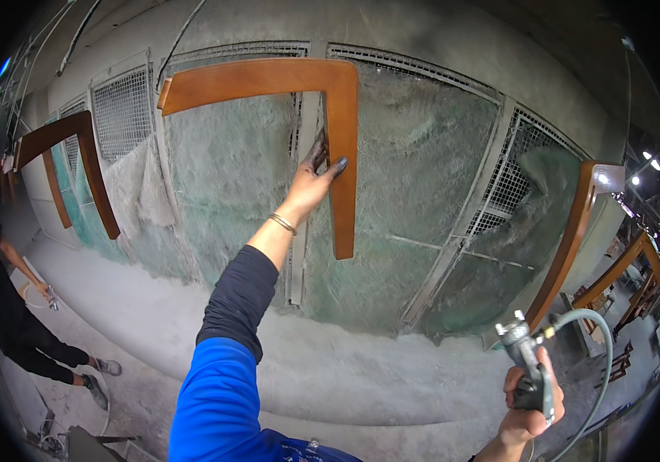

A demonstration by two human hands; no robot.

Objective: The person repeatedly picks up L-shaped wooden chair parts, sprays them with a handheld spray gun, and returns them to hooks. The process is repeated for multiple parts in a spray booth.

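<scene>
Grips angled wooden piece, upper centre of frame, by its downward leg with left hand; clasps spray gun, lower right, in right hand. Judged stiff, fairly heavy; best held by edges. Cannot fully see finger wrap.

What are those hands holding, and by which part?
The left hand holds the brown wooden frame by its downward leg; the right hand holds the spray gun by its handle.

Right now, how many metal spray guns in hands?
2: grey metal spray gun in the wearer's right hand; small silvery spray gun in the co-worker's hand, far left. Others may be hidden.
</scene>
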